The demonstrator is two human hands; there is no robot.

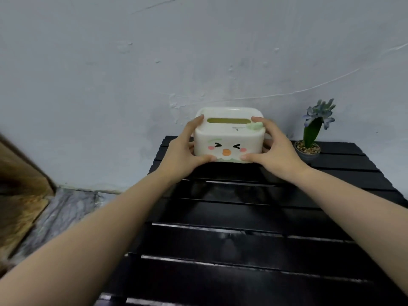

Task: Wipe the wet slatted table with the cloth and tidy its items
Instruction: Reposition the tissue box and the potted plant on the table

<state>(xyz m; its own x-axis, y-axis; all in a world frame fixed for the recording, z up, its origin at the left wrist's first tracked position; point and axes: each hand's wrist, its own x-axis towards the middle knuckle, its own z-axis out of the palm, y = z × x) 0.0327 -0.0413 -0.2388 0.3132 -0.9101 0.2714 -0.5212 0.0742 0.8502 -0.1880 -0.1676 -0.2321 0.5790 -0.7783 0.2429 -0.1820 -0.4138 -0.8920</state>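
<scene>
**Inspector:** Cream plastic tissue box (pixel 228 138), cartoon face toward the camera, sits at the far end of the black slatted table (pixel 242 217), close to the wall (pixel 154 62). Left hand (pixel 180 149) and right hand (pixel 277 146) clasp its two ends, fingers curled round the sides, thumbs along the lower front edge.

**Assistant:** Is it lifted or resting?

**Inspector:** I cannot tell; its base is level with the far slats. My judgement: keep it level, grip evenly, and set it down square to the wall.

**Assistant:** Clearances?

**Inspector:** A potted artificial flower (pixel 309 142) stands near the box's right, beyond the right hand; that is the snag risk. Left of the box, the table edge is close. In front of the box, the slats lie open and glossy. No cloth is in view.
</scene>
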